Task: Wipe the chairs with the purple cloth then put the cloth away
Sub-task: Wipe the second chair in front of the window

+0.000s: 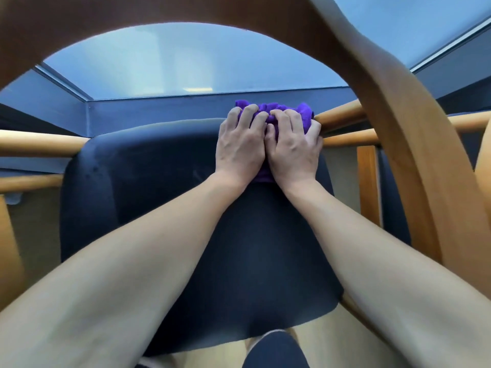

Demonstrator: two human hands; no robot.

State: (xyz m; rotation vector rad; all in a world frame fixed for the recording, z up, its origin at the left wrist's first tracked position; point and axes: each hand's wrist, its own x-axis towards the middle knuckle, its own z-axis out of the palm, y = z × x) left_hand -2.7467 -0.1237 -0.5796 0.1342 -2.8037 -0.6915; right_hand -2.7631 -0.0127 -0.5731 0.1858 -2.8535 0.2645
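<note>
**Head view: both grips bunch the purple cloth at the far edge of the chair seat**

Head view, looking down through the chair's curved wooden backrest (159, 11), which arches across the top of the picture. Below it lies the dark blue seat cushion (132, 181), with two bare forearms reaching over it from the near side.

The purple cloth (273, 110) sits crumpled at the far edge of the cushion, towards its right corner, just beside the end of the right wooden armrest rail (342, 115). The left grip (240, 144) and the right grip (293, 150) lie side by side on it, touching each other. Both are clamped on the cloth: the fingers are bent and dig into the bunched fabric, which shows beyond the fingertips and in a small strip under the wrists. The outermost finger of the right grip wraps round the cloth's right edge.

A left armrest rail (39, 144) runs off from the cushion's other far corner. Beyond the seat stands a glass-topped surface (186, 62) with a dark frame. At the right, past a wooden upright (368, 181), a second dark cushion (390, 195) shows in part. At the bottom edge a knee in dark cloth (273, 349) is over a pale wooden floor (207, 359).
</note>
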